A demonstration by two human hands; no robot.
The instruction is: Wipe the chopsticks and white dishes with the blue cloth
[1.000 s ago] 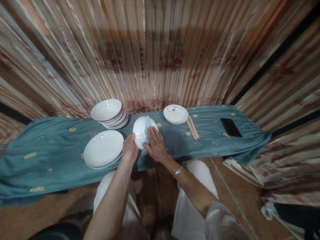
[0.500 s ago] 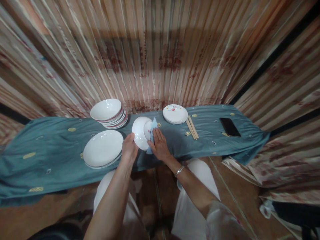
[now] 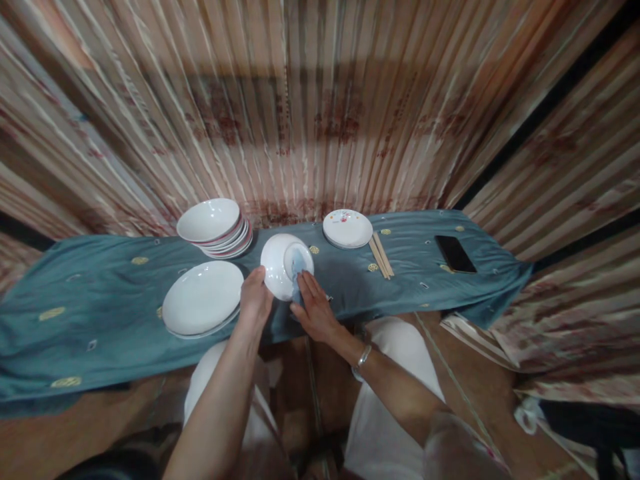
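My left hand (image 3: 256, 299) grips the rim of a small white bowl (image 3: 274, 265) from the left, thumb on top. The bowl is tilted with its underside and foot ring toward me. My right hand (image 3: 318, 310) presses a light blue cloth (image 3: 299, 261) against the base inside the foot ring, its fingers close together over the cloth. Part of the cloth is hidden beneath those fingers. Left of the bowl lie large white oval plates (image 3: 203, 300), stacked. Behind them stands a stack of white bowls (image 3: 210, 221) with reddish bands.
A small stack of floral plates (image 3: 347, 229) sits at the back, with wooden chopsticks (image 3: 382, 256) beside it. Farther right lies a black phone (image 3: 455, 254). A teal patterned cloth (image 3: 115, 320) covers the narrow table. Pleated curtains (image 3: 310, 133) hang behind and at the sides.
My right hand has slid the cloth from the bowl's right edge onto its base, and the foot ring now shows more fully. My left hand keeps its grip on the rim.
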